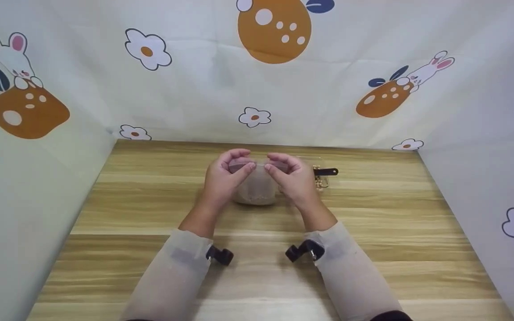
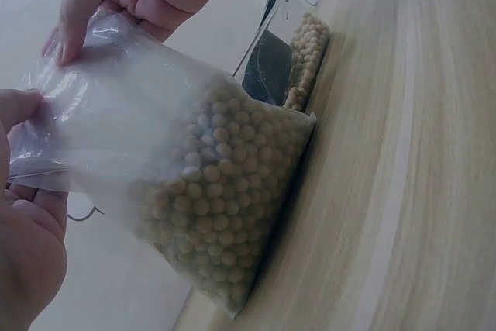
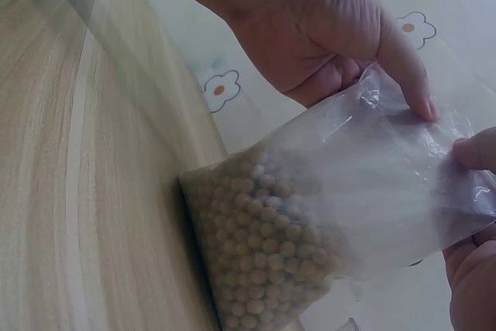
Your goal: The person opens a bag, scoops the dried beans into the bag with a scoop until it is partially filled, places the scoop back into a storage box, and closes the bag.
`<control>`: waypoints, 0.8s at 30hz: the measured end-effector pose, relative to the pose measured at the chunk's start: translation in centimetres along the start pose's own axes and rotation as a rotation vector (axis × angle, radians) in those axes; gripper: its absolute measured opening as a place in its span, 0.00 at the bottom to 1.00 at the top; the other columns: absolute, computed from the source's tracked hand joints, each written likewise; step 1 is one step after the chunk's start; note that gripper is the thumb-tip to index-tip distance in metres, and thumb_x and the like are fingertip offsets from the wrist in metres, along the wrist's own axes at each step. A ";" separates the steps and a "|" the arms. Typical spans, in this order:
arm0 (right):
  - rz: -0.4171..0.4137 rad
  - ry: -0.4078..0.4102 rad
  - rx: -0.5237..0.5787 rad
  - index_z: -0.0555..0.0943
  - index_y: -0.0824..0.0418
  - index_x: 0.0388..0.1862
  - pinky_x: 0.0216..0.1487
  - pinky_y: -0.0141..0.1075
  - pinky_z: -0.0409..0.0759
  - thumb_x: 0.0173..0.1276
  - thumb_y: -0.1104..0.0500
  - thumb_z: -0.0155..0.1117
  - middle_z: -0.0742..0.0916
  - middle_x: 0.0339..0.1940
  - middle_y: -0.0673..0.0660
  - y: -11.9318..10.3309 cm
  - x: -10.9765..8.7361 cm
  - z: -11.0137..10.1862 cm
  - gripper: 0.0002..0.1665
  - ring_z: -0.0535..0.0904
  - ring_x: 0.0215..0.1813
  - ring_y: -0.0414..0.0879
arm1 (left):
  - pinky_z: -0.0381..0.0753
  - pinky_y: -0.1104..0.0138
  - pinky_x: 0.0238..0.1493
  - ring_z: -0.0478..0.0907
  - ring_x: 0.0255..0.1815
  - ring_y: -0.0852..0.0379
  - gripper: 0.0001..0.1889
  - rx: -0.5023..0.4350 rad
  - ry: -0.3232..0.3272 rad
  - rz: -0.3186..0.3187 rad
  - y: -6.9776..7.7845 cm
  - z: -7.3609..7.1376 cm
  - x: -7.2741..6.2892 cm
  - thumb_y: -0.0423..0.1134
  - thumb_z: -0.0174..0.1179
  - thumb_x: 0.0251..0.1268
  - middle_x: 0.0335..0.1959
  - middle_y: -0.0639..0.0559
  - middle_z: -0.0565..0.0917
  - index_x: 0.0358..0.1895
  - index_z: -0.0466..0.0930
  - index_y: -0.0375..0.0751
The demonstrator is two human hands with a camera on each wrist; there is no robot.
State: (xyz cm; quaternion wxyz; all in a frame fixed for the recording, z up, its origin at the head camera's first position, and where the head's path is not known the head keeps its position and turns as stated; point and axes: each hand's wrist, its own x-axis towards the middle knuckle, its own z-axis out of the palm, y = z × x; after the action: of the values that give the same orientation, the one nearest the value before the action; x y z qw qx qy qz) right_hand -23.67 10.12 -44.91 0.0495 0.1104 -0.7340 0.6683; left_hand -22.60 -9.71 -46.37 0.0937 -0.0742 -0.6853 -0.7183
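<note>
A clear plastic bag [image 1: 257, 189] stands upright on the table, its lower part filled with round tan soybeans [image 2: 225, 199]. My left hand [image 1: 220, 180] pinches the bag's top edge on the left, thumb in front and fingers behind. On the right side of the same edge, my right hand [image 1: 298, 182] pinches the plastic likewise. The two thumbs are a small gap apart. In the right wrist view the left hand [image 3: 310, 32] appears above the bag and the right hand [image 3: 477, 284] at the right edge. Whether the bag's mouth is sealed, I cannot tell.
Just right of the bag, partly behind my right hand, is a clear container [image 1: 324, 183] with more beans. A black-handled tool [image 1: 328, 171] lies in it; its dark wide end [image 2: 267, 67] shows in the left wrist view. Patterned cloth walls [image 1: 194, 89] enclose the wooden table [image 1: 123, 196].
</note>
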 end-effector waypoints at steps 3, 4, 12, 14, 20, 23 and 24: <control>0.008 -0.014 -0.021 0.89 0.63 0.56 0.41 0.29 0.88 0.67 0.60 0.79 0.95 0.48 0.58 -0.1 -0.1 -0.1 0.20 0.91 0.45 0.40 | 0.89 0.67 0.57 0.91 0.51 0.54 0.20 0.039 -0.027 -0.019 0.1 -0.1 -0.1 0.43 0.77 0.66 0.49 0.50 0.94 0.58 0.85 0.45; 0.011 -0.019 -0.031 0.90 0.61 0.56 0.41 0.29 0.88 0.66 0.59 0.79 0.95 0.48 0.57 -0.1 -0.1 -0.1 0.20 0.91 0.46 0.41 | 0.89 0.67 0.58 0.91 0.52 0.54 0.21 0.045 -0.036 -0.027 0.0 -0.1 -0.1 0.45 0.77 0.65 0.49 0.51 0.94 0.59 0.85 0.45; 0.001 -0.024 -0.058 0.91 0.59 0.54 0.55 0.32 0.90 0.64 0.60 0.81 0.94 0.55 0.57 -0.1 -0.1 0.3 0.19 0.92 0.55 0.46 | 0.90 0.64 0.58 0.92 0.52 0.53 0.20 0.042 -0.043 -0.023 0.1 0.1 -0.1 0.46 0.80 0.62 0.48 0.51 0.94 0.55 0.86 0.48; 0.002 -0.020 -0.048 0.91 0.60 0.54 0.55 0.32 0.90 0.64 0.61 0.81 0.94 0.55 0.59 -0.2 -0.2 0.3 0.18 0.92 0.54 0.46 | 0.90 0.64 0.58 0.92 0.52 0.53 0.19 0.046 -0.036 -0.023 0.1 0.2 -0.2 0.45 0.79 0.63 0.47 0.52 0.94 0.55 0.86 0.49; 0.016 -0.021 0.006 0.91 0.63 0.53 0.55 0.34 0.90 0.66 0.64 0.79 0.95 0.50 0.61 -0.3 -0.3 0.6 0.17 0.93 0.52 0.47 | 0.90 0.64 0.58 0.92 0.51 0.54 0.19 0.062 -0.021 -0.031 0.1 0.3 -0.2 0.44 0.79 0.63 0.46 0.52 0.94 0.55 0.87 0.49; 0.021 -0.021 0.033 0.90 0.65 0.53 0.55 0.35 0.91 0.66 0.66 0.78 0.95 0.49 0.62 -0.4 -0.4 0.7 0.16 0.93 0.52 0.47 | 0.90 0.62 0.58 0.92 0.51 0.53 0.19 0.065 -0.015 -0.034 0.1 0.4 -0.2 0.43 0.79 0.63 0.46 0.52 0.94 0.55 0.87 0.49; 0.023 -0.020 0.038 0.90 0.65 0.53 0.55 0.35 0.91 0.66 0.66 0.78 0.95 0.49 0.62 -0.4 -0.4 0.7 0.16 0.93 0.51 0.48 | 0.90 0.62 0.58 0.92 0.50 0.53 0.19 0.065 -0.014 -0.035 0.1 0.4 -0.3 0.43 0.79 0.63 0.46 0.51 0.94 0.55 0.87 0.49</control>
State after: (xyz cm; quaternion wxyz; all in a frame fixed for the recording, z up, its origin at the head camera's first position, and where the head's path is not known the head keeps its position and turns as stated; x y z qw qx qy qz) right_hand -23.12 9.40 -44.68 0.0324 0.1096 -0.7227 0.6817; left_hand -22.33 -9.35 -46.26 0.0787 -0.0643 -0.7102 -0.6966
